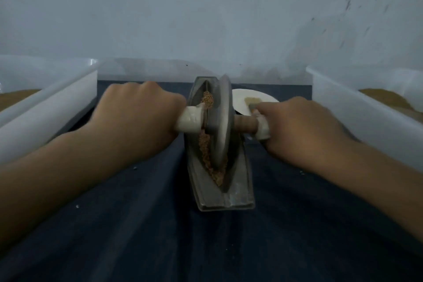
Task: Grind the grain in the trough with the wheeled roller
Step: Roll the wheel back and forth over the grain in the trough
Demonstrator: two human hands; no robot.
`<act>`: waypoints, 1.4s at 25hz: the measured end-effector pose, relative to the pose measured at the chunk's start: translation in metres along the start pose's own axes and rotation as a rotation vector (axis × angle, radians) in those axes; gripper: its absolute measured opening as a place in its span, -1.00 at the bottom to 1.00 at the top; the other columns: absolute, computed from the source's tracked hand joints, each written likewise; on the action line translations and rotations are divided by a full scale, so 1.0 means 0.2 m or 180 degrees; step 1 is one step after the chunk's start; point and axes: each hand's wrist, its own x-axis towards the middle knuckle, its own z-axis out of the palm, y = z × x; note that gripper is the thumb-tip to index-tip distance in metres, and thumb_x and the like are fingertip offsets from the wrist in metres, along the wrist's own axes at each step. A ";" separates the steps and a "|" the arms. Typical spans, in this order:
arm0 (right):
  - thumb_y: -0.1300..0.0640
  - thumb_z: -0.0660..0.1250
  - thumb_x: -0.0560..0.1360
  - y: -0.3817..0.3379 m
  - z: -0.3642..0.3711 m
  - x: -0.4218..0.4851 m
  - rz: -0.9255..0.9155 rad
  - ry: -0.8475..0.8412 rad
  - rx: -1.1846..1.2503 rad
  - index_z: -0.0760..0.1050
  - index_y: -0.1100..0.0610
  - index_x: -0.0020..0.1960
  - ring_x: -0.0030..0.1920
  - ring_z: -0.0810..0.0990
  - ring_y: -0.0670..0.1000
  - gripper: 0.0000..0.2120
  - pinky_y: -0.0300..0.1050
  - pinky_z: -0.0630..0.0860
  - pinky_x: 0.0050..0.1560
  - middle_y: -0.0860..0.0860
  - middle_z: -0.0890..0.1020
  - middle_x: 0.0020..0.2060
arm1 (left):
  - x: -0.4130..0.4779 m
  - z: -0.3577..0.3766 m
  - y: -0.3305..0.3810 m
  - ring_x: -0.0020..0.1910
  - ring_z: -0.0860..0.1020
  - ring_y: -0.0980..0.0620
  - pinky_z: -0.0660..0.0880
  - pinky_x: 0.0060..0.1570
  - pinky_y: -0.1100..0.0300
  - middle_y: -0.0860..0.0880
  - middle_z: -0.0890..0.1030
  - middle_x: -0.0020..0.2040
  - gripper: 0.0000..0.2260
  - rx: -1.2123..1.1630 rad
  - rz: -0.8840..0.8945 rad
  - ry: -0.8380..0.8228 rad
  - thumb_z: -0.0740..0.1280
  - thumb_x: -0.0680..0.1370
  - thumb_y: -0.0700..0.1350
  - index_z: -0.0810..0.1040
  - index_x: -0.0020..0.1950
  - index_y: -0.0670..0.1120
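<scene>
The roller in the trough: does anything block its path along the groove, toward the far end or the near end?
Nothing visible does. Only grain lies in the trough ahead of and behind the roller. The plate sits outside, to the right.

The scene is dimly lit and tinted a cool blue-grey, most plainly on the wall [206,7]. The light is soft and diffuse; its source cannot be told. Only faint, soft-edged shadows are laid on the dark counter [137,224] beside the left forearm [57,167]. The wheeled roller [220,121] is rendered fairly clearly at the centre, while the right grip [304,130] is smeared more than the left grip [137,117], and marks on the wall at upper right are streaked. Straight edges are bowed toward the borders
</scene>
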 end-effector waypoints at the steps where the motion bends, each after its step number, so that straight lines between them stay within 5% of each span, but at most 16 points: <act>1: -0.14 0.41 0.26 0.03 -0.04 -0.05 -0.0106 0.0105 -0.0045 0.36 -0.13 -0.12 -0.49 0.36 0.10 -0.71 -0.16 0.29 -0.48 -0.10 0.27 -0.46 | -0.04 -0.03 -0.02 -0.56 0.45 -0.14 0.08 -0.44 0.30 0.02 0.27 -0.47 -0.80 -0.0079 0.0034 0.0152 0.43 0.30 0.08 0.44 -0.30 0.06; 4: -0.14 0.40 0.24 0.04 -0.04 -0.02 -0.0038 0.0067 -0.0100 0.33 -0.16 -0.16 -0.55 0.24 0.01 -0.71 -0.25 0.23 -0.50 -0.11 0.25 -0.50 | -0.02 0.03 -0.03 -0.59 0.29 -0.06 0.03 -0.40 0.34 0.04 0.18 -0.46 -0.83 0.0032 -0.0100 0.0046 0.41 0.26 0.07 0.44 -0.35 0.08; 6: -0.06 0.39 0.30 0.00 0.07 0.12 0.0230 -0.0095 -0.0188 0.37 -0.13 -0.19 -0.48 0.25 0.01 -0.80 -0.24 0.12 -0.45 -0.10 0.31 -0.45 | 0.08 0.14 0.02 -0.54 0.39 -0.10 0.06 -0.43 0.28 -0.03 0.28 -0.48 -0.85 0.0221 -0.0329 -0.0019 0.44 0.34 -0.01 0.49 -0.31 0.05; 9: 0.11 0.38 0.40 -0.03 0.20 0.41 0.0553 -0.0129 -0.0030 0.47 -0.03 -0.14 -0.29 0.48 0.12 -0.90 -0.15 0.21 -0.37 -0.04 0.39 -0.36 | 0.28 0.29 0.03 -0.27 0.57 -0.24 0.27 -0.34 0.10 -0.15 0.53 -0.27 -0.95 -0.0151 -0.0757 -0.0049 0.35 0.49 -0.09 0.54 -0.11 -0.06; 12: 0.18 0.38 0.40 -0.04 0.16 0.47 0.0437 -0.0152 -0.0115 0.46 0.01 -0.11 -0.23 0.51 0.14 -0.87 -0.13 0.27 -0.34 0.02 0.48 -0.28 | 0.32 0.29 0.02 -0.19 0.58 -0.24 0.36 -0.29 0.07 -0.14 0.55 -0.21 -0.90 -0.0369 -0.0868 -0.0186 0.30 0.53 -0.03 0.53 -0.07 -0.05; 14: 0.10 0.40 0.41 -0.03 0.10 0.33 0.0278 -0.0236 -0.0039 0.34 -0.05 -0.19 -0.26 0.50 0.14 -0.78 -0.14 0.24 -0.37 -0.02 0.50 -0.30 | 0.20 0.22 0.03 -0.29 0.55 -0.20 0.36 -0.34 0.10 -0.07 0.48 -0.30 -0.88 -0.0320 -0.0624 -0.0163 0.33 0.51 0.01 0.44 -0.17 0.02; 18: -0.16 0.30 0.33 0.01 -0.06 -0.04 -0.0047 -0.0011 0.0036 0.35 -0.13 -0.15 -0.48 0.35 0.09 -0.81 -0.18 0.23 -0.49 -0.13 0.27 -0.47 | -0.02 -0.03 -0.02 -0.60 0.29 -0.09 0.05 -0.45 0.29 0.03 0.25 -0.49 -0.64 -0.0080 0.0133 0.0322 0.45 0.30 0.03 0.23 -0.29 0.07; 22: -0.10 0.45 0.23 0.01 -0.04 -0.04 0.0057 0.0150 -0.0116 0.33 -0.10 -0.22 -0.54 0.30 0.08 -0.70 -0.29 0.07 -0.47 -0.10 0.24 -0.51 | -0.01 0.01 0.00 -0.57 0.17 -0.03 0.03 -0.43 0.31 0.07 0.12 -0.47 -0.71 -0.0096 -0.0116 -0.0040 0.44 0.27 0.02 0.29 -0.35 0.08; 24: 0.00 0.50 0.28 -0.02 0.09 0.14 0.0214 0.0297 -0.0288 0.42 -0.03 -0.20 -0.48 0.29 0.08 -0.74 -0.26 -0.01 -0.43 -0.06 0.34 -0.49 | 0.10 0.15 0.04 -0.50 0.34 -0.09 0.17 -0.43 0.21 0.00 0.29 -0.44 -0.76 -0.0038 -0.0428 -0.0206 0.39 0.40 -0.03 0.31 -0.30 0.04; 26: 0.09 0.44 0.38 -0.05 0.18 0.35 0.0391 0.0352 -0.0256 0.43 0.01 -0.17 -0.41 0.37 0.11 -0.82 -0.19 0.07 -0.42 -0.01 0.47 -0.41 | 0.24 0.25 0.04 -0.27 0.56 -0.20 0.31 -0.33 0.11 -0.09 0.52 -0.25 -0.94 -0.0247 -0.0835 -0.0260 0.30 0.51 -0.06 0.49 -0.15 -0.01; 28: 0.15 0.38 0.43 -0.05 0.22 0.47 0.0520 0.0251 -0.0075 0.39 -0.01 -0.15 -0.31 0.51 0.15 -0.84 -0.12 0.18 -0.36 -0.02 0.48 -0.35 | 0.34 0.26 0.03 -0.14 0.60 -0.21 0.33 -0.28 0.09 -0.11 0.58 -0.14 -0.90 -0.0201 -0.0933 -0.0378 0.28 0.53 -0.08 0.57 0.00 0.00; 31: 0.02 0.37 0.46 -0.02 0.20 0.32 0.0368 -0.0006 0.0110 0.39 -0.05 -0.10 -0.23 0.55 0.14 -0.85 -0.11 0.23 -0.35 -0.04 0.50 -0.30 | 0.28 0.17 0.04 -0.23 0.57 -0.14 0.29 -0.34 0.11 -0.04 0.52 -0.22 -0.93 -0.0035 -0.0521 -0.0392 0.32 0.51 -0.05 0.55 -0.03 0.05; 35: 0.01 0.41 0.31 0.01 -0.03 -0.01 -0.0079 0.0224 0.0030 0.36 -0.06 -0.18 -0.47 0.41 0.12 -0.78 -0.18 0.23 -0.49 -0.09 0.37 -0.47 | 0.00 0.01 -0.02 -0.56 0.26 -0.03 0.03 -0.47 0.30 0.09 0.13 -0.45 -0.84 -0.0194 0.0100 0.0114 0.34 0.33 0.09 0.39 -0.29 0.09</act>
